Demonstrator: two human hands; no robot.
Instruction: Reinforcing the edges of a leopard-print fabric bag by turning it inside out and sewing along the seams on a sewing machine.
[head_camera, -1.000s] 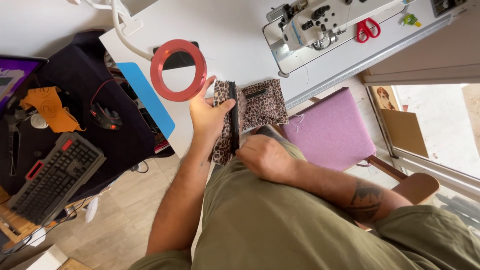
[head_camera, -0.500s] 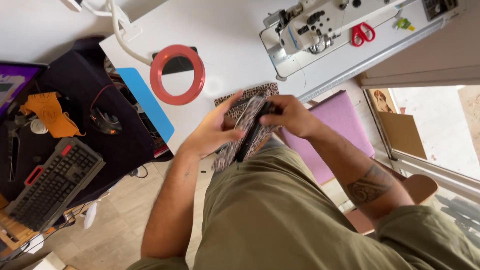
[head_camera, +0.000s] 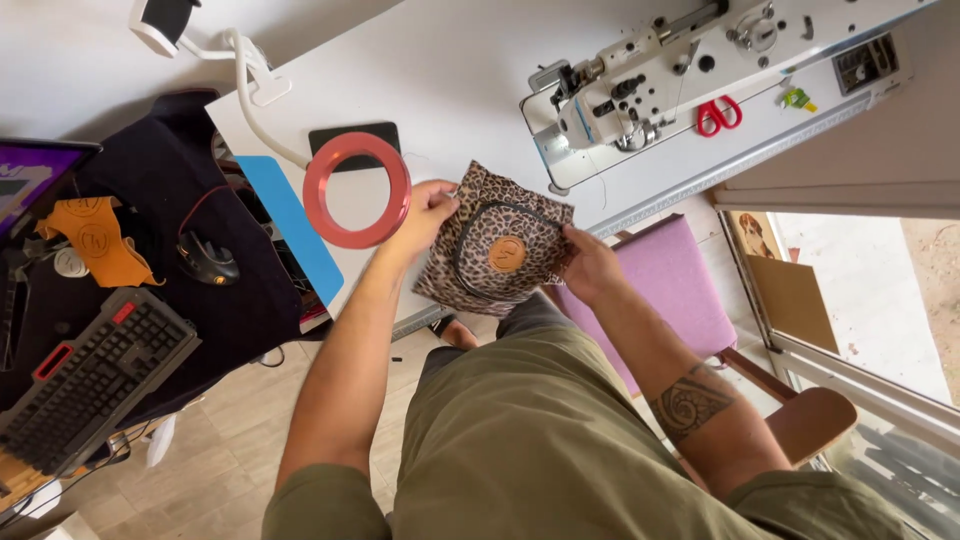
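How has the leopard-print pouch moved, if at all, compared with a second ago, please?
Yes. The leopard-print pouch has turned to show its front patch, spread flat between left hand and right hand, beside the red ring light.

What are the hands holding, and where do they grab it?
A leopard-print pouch: left hand grips its upper left edge, right hand its right edge.

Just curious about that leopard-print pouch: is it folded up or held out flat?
Held out flat. The leopard-print pouch faces the camera, its round tan patch showing, with the left hand and right hand gripping opposite edges.
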